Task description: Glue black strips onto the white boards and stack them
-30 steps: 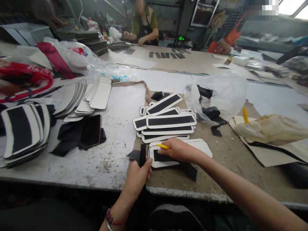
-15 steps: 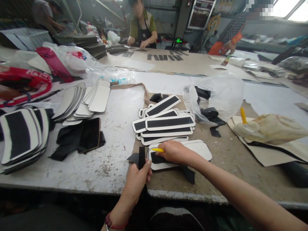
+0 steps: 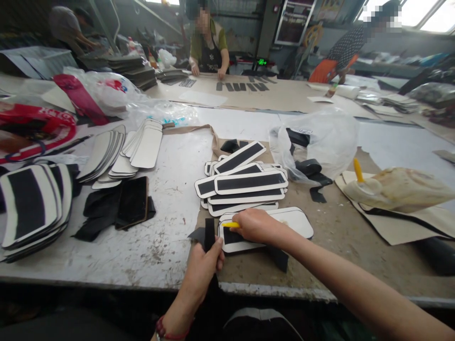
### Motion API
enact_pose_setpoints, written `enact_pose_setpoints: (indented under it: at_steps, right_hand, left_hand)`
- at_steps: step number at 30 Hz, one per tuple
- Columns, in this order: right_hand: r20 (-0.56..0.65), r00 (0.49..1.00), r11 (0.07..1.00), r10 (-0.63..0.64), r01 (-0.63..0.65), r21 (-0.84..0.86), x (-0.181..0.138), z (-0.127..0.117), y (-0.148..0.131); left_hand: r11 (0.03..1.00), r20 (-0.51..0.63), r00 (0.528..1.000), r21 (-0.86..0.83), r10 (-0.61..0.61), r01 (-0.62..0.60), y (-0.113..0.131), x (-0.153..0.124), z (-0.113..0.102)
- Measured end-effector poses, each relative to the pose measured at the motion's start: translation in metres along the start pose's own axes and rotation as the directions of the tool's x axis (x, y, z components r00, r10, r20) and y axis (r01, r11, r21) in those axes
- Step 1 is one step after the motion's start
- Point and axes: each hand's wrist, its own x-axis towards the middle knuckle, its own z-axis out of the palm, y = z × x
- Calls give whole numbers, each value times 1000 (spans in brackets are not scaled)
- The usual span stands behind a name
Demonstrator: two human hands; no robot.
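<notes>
My left hand (image 3: 203, 267) is closed round a black strip (image 3: 209, 233) at the table's near edge. My right hand (image 3: 253, 225) is closed on a yellow stick-like tool (image 3: 231, 225) and rests on a white oblong panel (image 3: 291, 222) that bears a black strip. Just behind it lies a stack of white panels with black strips (image 3: 245, 185). More black strips lie under my right wrist (image 3: 279, 258).
Plain white panels (image 3: 142, 147) and curved black-and-white pieces (image 3: 31, 203) lie at left, with a phone on black fabric (image 3: 133, 201). A plastic bag of black strips (image 3: 316, 142) and a yellow-handled brush (image 3: 359, 173) sit at right. Other people work at the far table edge.
My right hand has slid slightly left along the panel with the yellow tool. The view has shifted a little; my left hand keeps its hold on the black strip.
</notes>
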Motion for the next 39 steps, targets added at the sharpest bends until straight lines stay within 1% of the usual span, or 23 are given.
enact_pose_setpoints:
  at_steps: [9, 11, 14, 17, 20, 21, 23, 27, 30, 35, 39]
  right_hand:
    - [-12, 1000, 999, 25, -26, -25, 0, -2, -8]
    - [-14, 1000, 1000, 25, -26, -10, -5, -5, -4]
    - [20, 999, 998, 49, -49, 27, -22, -12, 18]
    - [48, 984, 980, 173, -177, 93, -50, -13, 56]
    - [15, 951, 931, 308, -304, 200, -77, -8, 92]
    - [-1, 941, 919, 338, -329, 219, -84, -5, 100]
    - [-30, 918, 902, 396, -383, 198, -92, -1, 109]
    - [-84, 868, 870, 490, -480, 112, -91, 4, 109]
    - [-118, 848, 856, 517, -507, 100, -86, 5, 105]
    - [-157, 856, 870, 493, -490, 57, -81, 10, 108]
    - [-143, 876, 887, 460, -459, 40, -77, 13, 116]
  left_hand:
    - [993, -84, 996, 116, 2, 8, -4, 13, 3]
    - [991, -94, 996, 132, 4, 9, -7, 15, 4]
    - [988, -109, 994, 154, 11, 6, -9, 15, 3]
    - [984, -118, 993, 176, 16, 5, -7, 13, 2]
    - [984, -110, 994, 178, 23, -2, -4, 11, 3]
    - [985, -108, 994, 173, 29, -10, -2, 11, 3]
    - [987, -108, 993, 161, 42, -24, -2, 10, 4]
    - [982, -108, 993, 189, 41, -20, -6, 13, 3]
    - [975, -97, 994, 219, 42, -20, -10, 16, 1]
    - [978, -111, 993, 206, 36, -12, -8, 14, 2]
    - [979, -111, 993, 204, 47, -24, -6, 13, 3]
